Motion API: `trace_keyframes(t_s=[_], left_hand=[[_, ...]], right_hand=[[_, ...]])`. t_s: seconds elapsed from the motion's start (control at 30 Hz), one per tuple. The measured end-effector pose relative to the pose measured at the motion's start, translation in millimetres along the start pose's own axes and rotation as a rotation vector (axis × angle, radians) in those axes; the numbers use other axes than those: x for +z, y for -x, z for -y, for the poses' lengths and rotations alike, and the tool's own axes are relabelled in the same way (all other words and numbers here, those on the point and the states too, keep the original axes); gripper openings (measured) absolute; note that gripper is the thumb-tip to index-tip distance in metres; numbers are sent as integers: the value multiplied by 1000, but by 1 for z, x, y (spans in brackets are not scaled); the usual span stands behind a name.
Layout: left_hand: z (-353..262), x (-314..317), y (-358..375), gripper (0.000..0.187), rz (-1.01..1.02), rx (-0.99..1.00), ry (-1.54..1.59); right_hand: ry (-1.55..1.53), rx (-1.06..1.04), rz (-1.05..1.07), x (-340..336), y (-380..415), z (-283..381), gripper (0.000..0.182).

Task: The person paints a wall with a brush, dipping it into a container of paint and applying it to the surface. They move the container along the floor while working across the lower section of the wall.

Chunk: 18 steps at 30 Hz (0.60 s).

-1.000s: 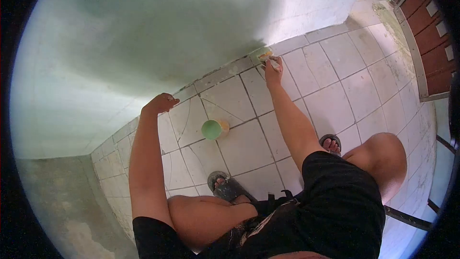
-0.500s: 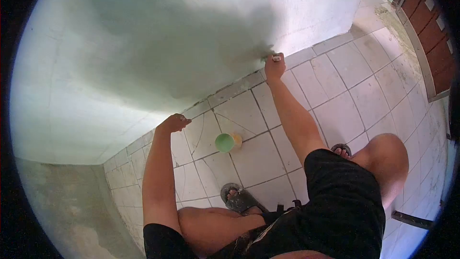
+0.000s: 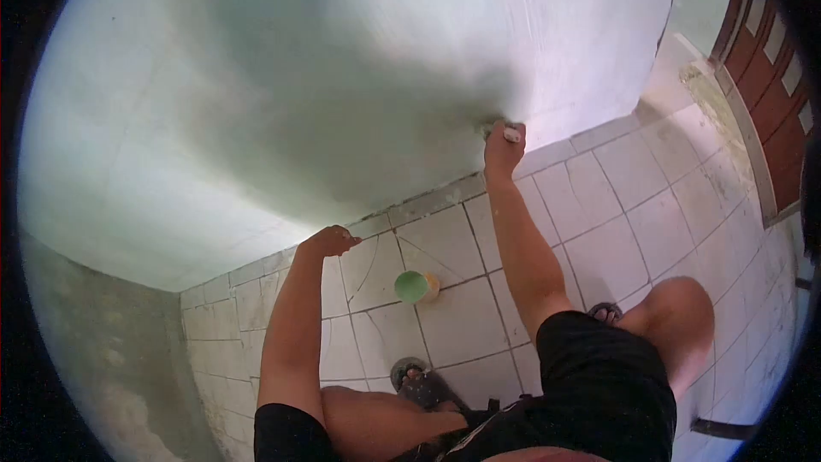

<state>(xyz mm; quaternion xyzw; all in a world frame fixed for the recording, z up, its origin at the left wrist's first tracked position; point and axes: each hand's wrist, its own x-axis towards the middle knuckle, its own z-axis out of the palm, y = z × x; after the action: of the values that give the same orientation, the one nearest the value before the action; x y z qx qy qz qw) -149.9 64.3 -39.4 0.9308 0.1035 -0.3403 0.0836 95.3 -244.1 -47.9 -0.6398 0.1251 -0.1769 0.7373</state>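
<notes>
The pale green wall [image 3: 359,103] carries a darker patch across its middle, which may be shadow. Low against it, my right hand [image 3: 505,154] is closed round a small tool [image 3: 511,133] with a whitish handle end; the rest of the tool is mostly hidden by the fingers. Further left, my left hand [image 3: 327,241] is near the foot of the wall with its fingers curled together; whatever they hold, if anything, is too small to name. A green-topped round container [image 3: 412,287] stands on the tiled floor between my arms.
Whitish floor tiles [image 3: 462,325] run along the wall. My sandalled feet [image 3: 419,381] are on them. A grey wall section [image 3: 111,334] is at the lower left. A red-brown door [image 3: 765,85] stands at the upper right, and a dark bar [image 3: 723,429] lies at the lower right.
The view has shifted, so the wall edge, container and both hands appear lower in the picture. My hands keep nearly the same places and the same closed grips.
</notes>
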Motion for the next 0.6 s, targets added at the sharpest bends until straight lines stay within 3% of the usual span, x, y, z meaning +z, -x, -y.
trace_keyframes(t_s=[0.03,0.13,0.27,0.33,0.4,0.47,0.53,0.57,0.6], left_hand=[[-7,-3,1,54,63,-150,74],[-1,1,4,54,43,-204,51],[7,-3,-1,57,4,-160,-7],[-7,-12,9,58,-2,-176,20],[1,-7,-1,58,-11,-199,43],[38,20,-34,57,-80,-32,-17],[10,-3,-5,56,-39,-118,53],[-6,-19,12,55,15,-204,120],[-14,-29,21,55,-15,-204,126]], right_hand=[[-208,-39,17,9,-3,28,17],[-552,-7,71,22,-1,145,6],[-702,-218,127,39,-23,218,11],[-973,-350,182,34,-16,239,15],[-811,-397,250,31,-13,220,16],[-551,-484,248,32,-15,155,16],[-281,-596,193,18,-7,78,19],[-454,-450,197,15,1,42,17],[-590,-185,197,-2,33,59,17]])
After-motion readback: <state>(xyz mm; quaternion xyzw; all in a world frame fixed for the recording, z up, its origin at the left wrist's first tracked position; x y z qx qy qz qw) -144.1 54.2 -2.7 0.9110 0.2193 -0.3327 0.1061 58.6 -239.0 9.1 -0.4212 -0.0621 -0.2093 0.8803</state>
